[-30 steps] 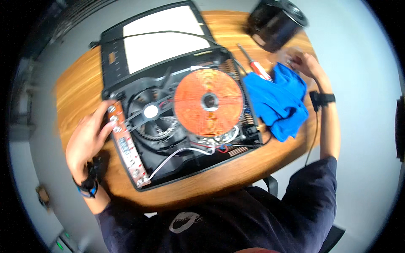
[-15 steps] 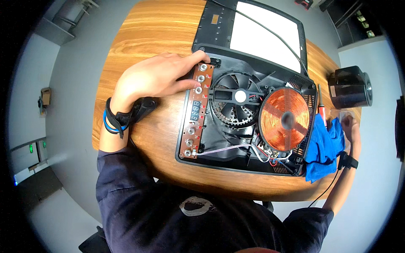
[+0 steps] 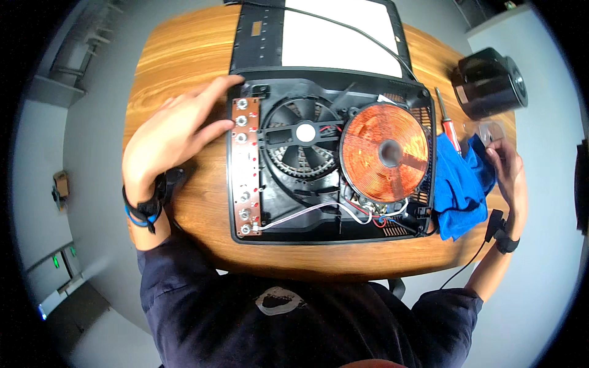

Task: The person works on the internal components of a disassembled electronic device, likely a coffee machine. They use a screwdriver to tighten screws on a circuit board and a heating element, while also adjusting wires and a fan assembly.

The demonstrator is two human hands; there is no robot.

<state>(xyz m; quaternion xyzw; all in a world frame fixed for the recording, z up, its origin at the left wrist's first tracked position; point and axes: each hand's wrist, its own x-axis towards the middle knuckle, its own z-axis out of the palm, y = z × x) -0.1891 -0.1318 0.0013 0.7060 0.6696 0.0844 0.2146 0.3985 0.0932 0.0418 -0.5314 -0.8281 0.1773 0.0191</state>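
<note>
An open black appliance housing (image 3: 294,230) holds a brown button board (image 3: 246,168), a fan (image 3: 288,153) and a round copper coil (image 3: 368,129). My left hand (image 3: 165,138) has its fingers apart at the housing's left edge, fingertips at the upper corner and beside the board; whether they touch is unclear. My right hand (image 3: 509,172) pinches a small clear plastic piece (image 3: 489,132) at the right. Just left of that hand lie a crumpled blue cloth (image 3: 460,196) and a screwdriver (image 3: 450,130) with a red handle, partly under the cloth.
Behind the housing lies its black lid (image 3: 257,46) with a white panel (image 3: 337,46) and a dark cable across it. A black cylindrical appliance (image 3: 481,86) stands at the back right of the wooden table (image 3: 153,67), whose curved edge runs near my body.
The view has swung about. My left hand's fingers have shifted leftward off the button board toward the housing's edge. My right hand remains at the clear piece beside the cloth.
</note>
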